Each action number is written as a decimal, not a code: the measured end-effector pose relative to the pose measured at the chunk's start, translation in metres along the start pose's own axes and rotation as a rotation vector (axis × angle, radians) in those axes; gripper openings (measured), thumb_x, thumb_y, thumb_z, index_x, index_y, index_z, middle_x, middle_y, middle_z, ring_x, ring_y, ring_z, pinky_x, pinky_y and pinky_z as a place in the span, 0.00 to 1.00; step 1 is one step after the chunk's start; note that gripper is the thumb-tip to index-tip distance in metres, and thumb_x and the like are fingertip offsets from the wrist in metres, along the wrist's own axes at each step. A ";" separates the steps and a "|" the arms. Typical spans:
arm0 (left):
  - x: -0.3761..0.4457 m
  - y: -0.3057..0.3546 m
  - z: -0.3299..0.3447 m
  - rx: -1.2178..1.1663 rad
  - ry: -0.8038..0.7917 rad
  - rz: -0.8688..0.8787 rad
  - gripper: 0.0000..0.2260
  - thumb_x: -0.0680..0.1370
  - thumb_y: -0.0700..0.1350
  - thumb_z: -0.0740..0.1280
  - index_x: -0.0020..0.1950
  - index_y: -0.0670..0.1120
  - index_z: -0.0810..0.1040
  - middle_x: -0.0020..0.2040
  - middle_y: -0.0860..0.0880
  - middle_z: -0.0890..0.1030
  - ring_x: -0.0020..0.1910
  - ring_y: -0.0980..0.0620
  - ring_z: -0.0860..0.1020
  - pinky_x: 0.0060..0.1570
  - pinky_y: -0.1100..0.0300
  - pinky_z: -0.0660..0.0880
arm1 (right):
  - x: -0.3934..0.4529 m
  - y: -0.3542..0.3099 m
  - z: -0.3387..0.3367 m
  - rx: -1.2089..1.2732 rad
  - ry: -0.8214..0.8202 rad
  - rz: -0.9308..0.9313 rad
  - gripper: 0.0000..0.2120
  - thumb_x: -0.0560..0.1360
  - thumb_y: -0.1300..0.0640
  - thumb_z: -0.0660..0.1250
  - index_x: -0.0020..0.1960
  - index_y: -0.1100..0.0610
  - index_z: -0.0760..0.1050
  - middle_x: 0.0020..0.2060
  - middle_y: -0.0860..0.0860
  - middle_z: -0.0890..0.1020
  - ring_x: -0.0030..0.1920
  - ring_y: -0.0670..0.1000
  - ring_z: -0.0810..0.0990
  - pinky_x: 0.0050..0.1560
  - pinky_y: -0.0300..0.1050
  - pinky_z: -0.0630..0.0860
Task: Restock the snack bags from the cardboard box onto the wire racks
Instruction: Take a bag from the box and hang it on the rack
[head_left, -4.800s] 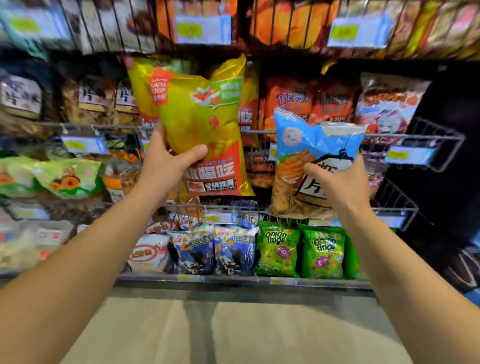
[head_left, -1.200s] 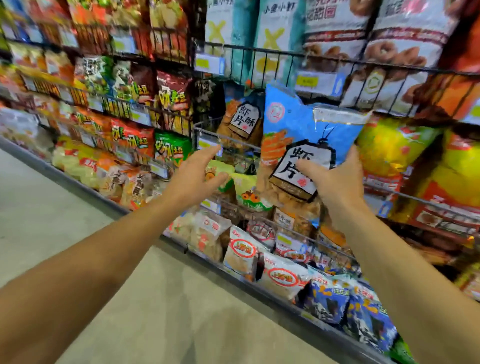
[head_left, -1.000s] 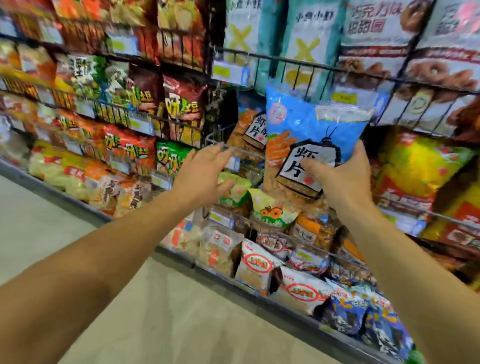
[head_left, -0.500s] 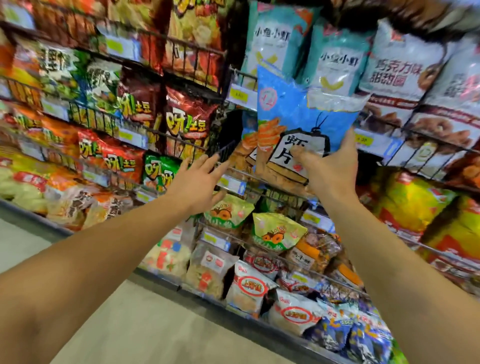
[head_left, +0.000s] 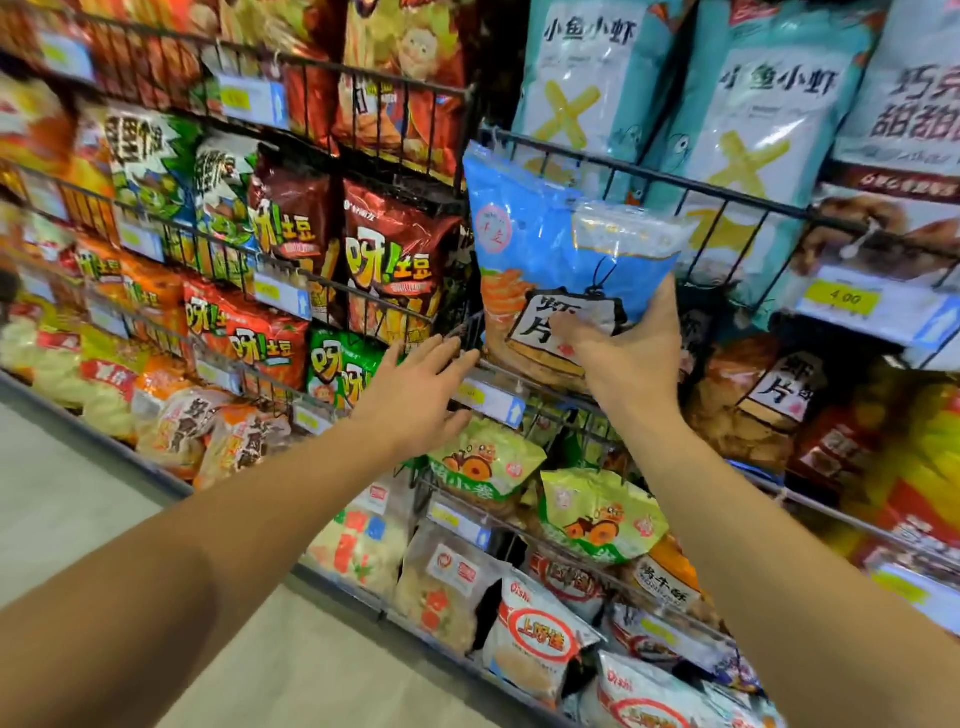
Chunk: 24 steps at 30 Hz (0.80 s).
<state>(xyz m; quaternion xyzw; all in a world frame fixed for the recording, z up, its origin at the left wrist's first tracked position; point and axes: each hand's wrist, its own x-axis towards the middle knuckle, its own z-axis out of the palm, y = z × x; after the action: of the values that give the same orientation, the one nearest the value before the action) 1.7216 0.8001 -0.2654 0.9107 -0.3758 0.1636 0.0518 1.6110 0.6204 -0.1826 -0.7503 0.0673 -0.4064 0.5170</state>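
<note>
Shelving step: right hand gripping blue snack bag, left hand open at wire rack; next, probably sliding bag behind rack front.

Shop aisle: snack-filled wire racks, price tags

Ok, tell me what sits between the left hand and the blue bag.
Head view: only the dark end wires of the rack lie between the open left hand and the blue bag held by the right hand.

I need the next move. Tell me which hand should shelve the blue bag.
Right: the right hand already grips the blue bag at the wire rack; the left hand is open, holding nothing.
</note>
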 end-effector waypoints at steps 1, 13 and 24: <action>0.000 -0.001 0.003 0.012 0.000 0.007 0.34 0.82 0.63 0.56 0.82 0.53 0.45 0.83 0.49 0.48 0.81 0.48 0.46 0.79 0.42 0.45 | 0.001 0.007 0.004 -0.020 0.007 -0.005 0.39 0.71 0.61 0.79 0.74 0.49 0.62 0.58 0.27 0.71 0.54 0.20 0.69 0.54 0.22 0.67; 0.004 0.003 0.027 -0.033 0.088 0.002 0.39 0.80 0.63 0.60 0.83 0.48 0.46 0.82 0.46 0.49 0.81 0.47 0.44 0.79 0.45 0.47 | 0.015 0.041 0.016 -0.172 -0.206 0.126 0.53 0.65 0.44 0.80 0.80 0.55 0.55 0.75 0.51 0.68 0.74 0.53 0.69 0.73 0.57 0.68; 0.003 0.018 0.027 -0.063 0.103 -0.047 0.41 0.79 0.63 0.61 0.82 0.43 0.47 0.82 0.41 0.50 0.81 0.43 0.44 0.79 0.45 0.50 | 0.001 0.030 0.035 -0.384 -0.065 0.131 0.50 0.76 0.39 0.69 0.81 0.56 0.40 0.63 0.57 0.75 0.64 0.59 0.76 0.61 0.55 0.75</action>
<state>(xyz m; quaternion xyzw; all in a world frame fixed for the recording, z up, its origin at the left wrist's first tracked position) 1.7178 0.7795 -0.2901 0.9075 -0.3562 0.1971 0.1033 1.6449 0.6312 -0.2118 -0.8418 0.1756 -0.3273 0.3916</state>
